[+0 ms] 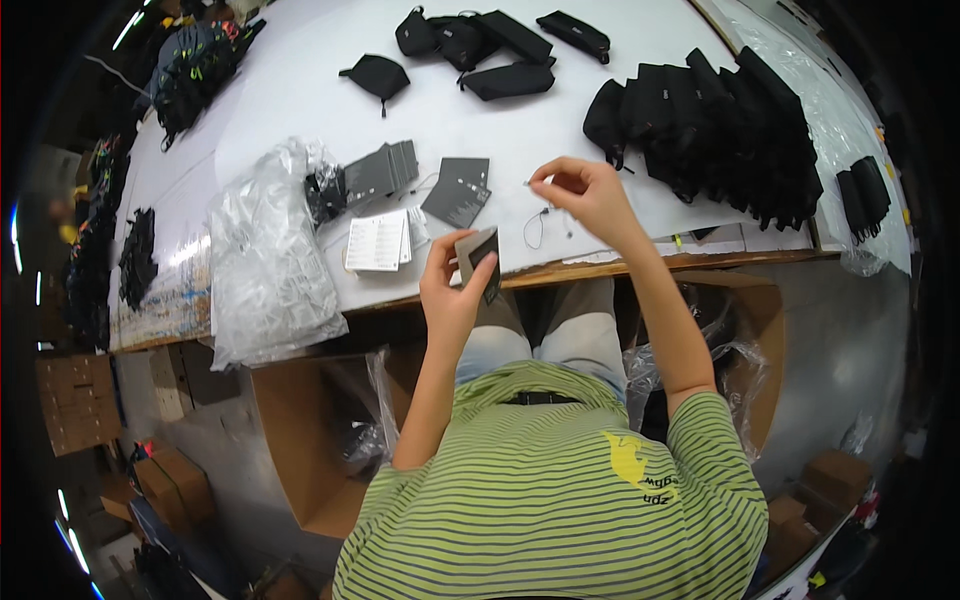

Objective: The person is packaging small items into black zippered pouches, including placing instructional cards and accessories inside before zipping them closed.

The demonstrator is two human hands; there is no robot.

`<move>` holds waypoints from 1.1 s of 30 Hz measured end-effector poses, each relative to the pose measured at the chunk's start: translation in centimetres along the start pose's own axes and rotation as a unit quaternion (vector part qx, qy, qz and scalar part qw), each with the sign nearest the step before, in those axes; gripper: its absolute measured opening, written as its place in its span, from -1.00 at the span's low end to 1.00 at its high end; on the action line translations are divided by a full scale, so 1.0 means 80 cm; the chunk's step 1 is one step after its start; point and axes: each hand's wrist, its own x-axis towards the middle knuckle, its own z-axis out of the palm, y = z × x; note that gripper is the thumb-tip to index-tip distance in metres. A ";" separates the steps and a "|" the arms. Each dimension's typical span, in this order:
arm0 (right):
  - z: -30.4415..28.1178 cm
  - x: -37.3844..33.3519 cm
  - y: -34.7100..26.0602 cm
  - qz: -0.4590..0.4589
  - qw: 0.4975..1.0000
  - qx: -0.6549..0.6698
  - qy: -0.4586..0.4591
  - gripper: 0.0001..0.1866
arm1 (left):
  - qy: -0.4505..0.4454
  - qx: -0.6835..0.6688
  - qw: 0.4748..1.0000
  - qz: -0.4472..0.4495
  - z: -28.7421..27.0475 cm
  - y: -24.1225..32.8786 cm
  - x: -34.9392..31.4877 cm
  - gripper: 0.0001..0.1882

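Note:
My left hand holds a few grey hang tags upright at the table's front edge, thumb on the near face. To the right, my right hand is raised over the table with thumb and forefinger pinched on a tiny pale tip, perhaps the end of a tag string. Below it shows a thin looped tag string with a small dark piece; whether it joins the pinched tip I cannot tell. Loose dark grey tags lie beyond my left hand. Left of them are a fanned stack of grey tags and a pile of white printed cards.
Clear plastic bags heap at the left front edge. Black zip pouches lie at the back, and a large row of them fills the right. Open cardboard boxes stand below the table on both sides of my legs.

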 end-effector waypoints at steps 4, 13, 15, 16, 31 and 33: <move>0.030 -0.046 -0.020 -0.014 0.999 -0.051 -0.008 -0.90 | 0.026 0.025 0.999 0.033 0.027 0.025 -0.003 -0.73; 0.037 -0.056 -0.009 -0.059 0.991 -0.091 0.074 -0.89 | 0.033 0.076 0.995 0.052 0.036 0.021 -0.006 -0.78; 0.036 -0.057 -0.007 -0.047 0.993 -0.070 0.083 -0.89 | 0.038 0.078 0.995 0.051 0.035 0.019 -0.003 -0.76; 0.036 -0.056 -0.006 -0.045 0.993 -0.070 0.083 -0.89 | 0.031 0.079 0.995 0.056 0.035 0.019 0.000 -0.76; 0.046 -0.049 -0.001 -0.128 0.984 -0.080 0.096 -0.91 | -0.027 -0.074 0.997 -0.019 0.022 0.022 0.013 -0.84; 0.048 -0.049 0.002 -0.077 0.992 -0.022 0.100 -0.92 | -0.033 -0.046 0.998 0.004 0.021 0.021 0.014 -0.84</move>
